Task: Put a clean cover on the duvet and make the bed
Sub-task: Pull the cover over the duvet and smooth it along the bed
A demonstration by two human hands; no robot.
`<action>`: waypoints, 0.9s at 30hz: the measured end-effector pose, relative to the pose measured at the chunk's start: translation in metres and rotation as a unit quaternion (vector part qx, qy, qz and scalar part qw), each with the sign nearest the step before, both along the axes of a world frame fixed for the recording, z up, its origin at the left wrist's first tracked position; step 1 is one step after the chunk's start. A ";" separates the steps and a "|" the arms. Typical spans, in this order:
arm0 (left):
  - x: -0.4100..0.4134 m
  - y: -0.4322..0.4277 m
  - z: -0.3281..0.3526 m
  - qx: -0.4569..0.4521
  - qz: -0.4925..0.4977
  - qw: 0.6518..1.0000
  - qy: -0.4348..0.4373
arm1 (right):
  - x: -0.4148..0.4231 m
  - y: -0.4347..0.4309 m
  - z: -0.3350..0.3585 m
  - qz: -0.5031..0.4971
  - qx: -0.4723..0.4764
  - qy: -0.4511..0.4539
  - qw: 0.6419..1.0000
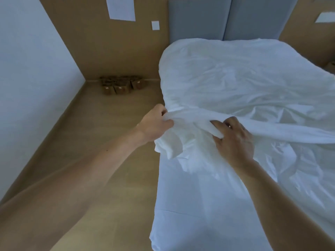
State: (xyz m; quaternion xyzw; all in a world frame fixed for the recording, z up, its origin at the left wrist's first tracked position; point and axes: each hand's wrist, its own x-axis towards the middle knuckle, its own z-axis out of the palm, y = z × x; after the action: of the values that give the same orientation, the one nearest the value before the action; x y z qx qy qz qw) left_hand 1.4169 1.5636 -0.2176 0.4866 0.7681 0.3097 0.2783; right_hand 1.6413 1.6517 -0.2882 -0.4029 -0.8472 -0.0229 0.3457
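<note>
A white duvet in its white cover (244,84) lies crumpled over the upper half of the bed. The lower half shows the bare white bed sheet (195,205). A bunched fold of the white cover (192,122) runs across the bed at its left edge. My left hand (155,124) grips that fold at the bed's left side, thumb on top. My right hand (233,136) grips the same fold a little further right, fingers curled into the cloth. A loose corner of fabric hangs down below my left hand.
A grey padded headboard (226,17) stands against the brown wall behind the bed. Several small brown boxes (119,85) sit on the wooden floor by the wall, left of the bed. A pale wall runs along the far left. White papers hang on the brown wall.
</note>
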 end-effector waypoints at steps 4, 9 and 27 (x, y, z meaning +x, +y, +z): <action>0.017 0.017 0.028 0.003 -0.012 0.999 -0.045 | -0.007 0.044 0.049 0.147 0.081 -0.006 0.986; 0.011 0.028 0.053 -0.035 -0.029 0.997 -0.063 | -0.044 0.081 0.056 0.318 0.130 -0.095 0.934; -0.113 0.139 0.015 -0.090 0.022 0.980 0.175 | -0.147 0.152 0.111 0.078 0.085 -0.342 0.933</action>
State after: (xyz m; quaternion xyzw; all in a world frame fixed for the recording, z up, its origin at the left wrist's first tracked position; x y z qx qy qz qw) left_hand 1.3037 1.7025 -0.2022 0.4895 0.8400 0.1552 0.1753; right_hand 1.4947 1.8038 -0.1773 -0.2726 -0.9376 -0.2046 0.0691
